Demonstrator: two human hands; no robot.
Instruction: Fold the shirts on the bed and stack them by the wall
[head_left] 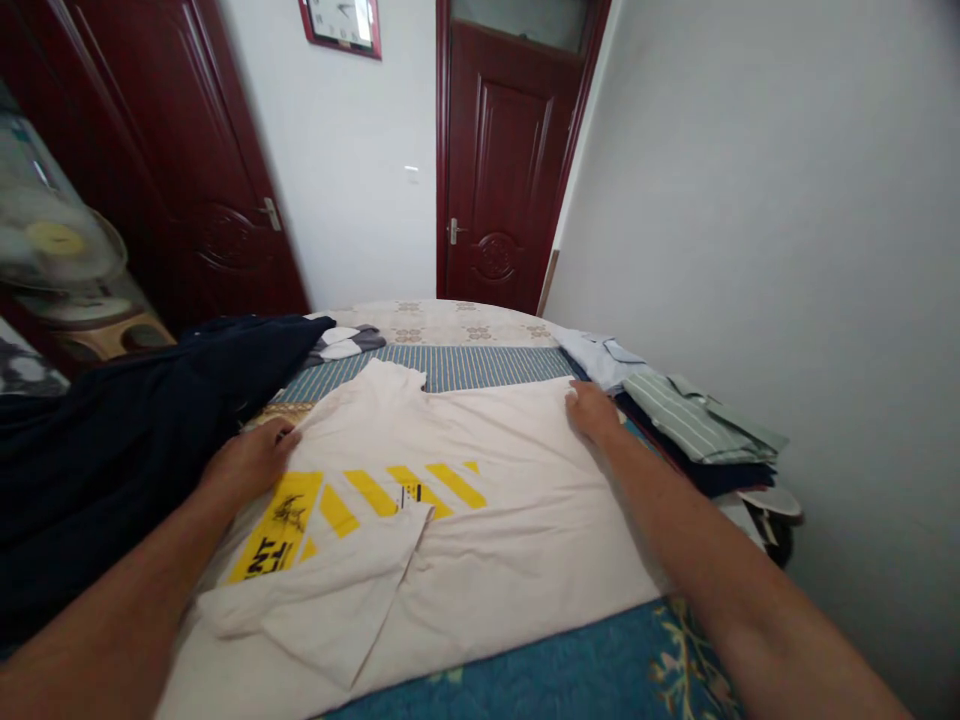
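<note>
A white T-shirt (517, 510) with yellow stripes and black print lies spread sideways in front of me, its near sleeve laid across the body. My left hand (255, 462) grips the shirt's left edge near the far sleeve, fingers curled in. At the far right corner, by the hem, my right hand (595, 410) pinches the cloth, its fingertips partly hidden. Some creases run across the middle of the shirt.
Dark navy clothing (135, 430) is heaped at the left. Folded shirts (697, 415) are stacked at the right by the wall. A patterned blue cover (555, 665) lies underneath. A fan (60, 240) stands at far left, and a door (510, 160) is beyond.
</note>
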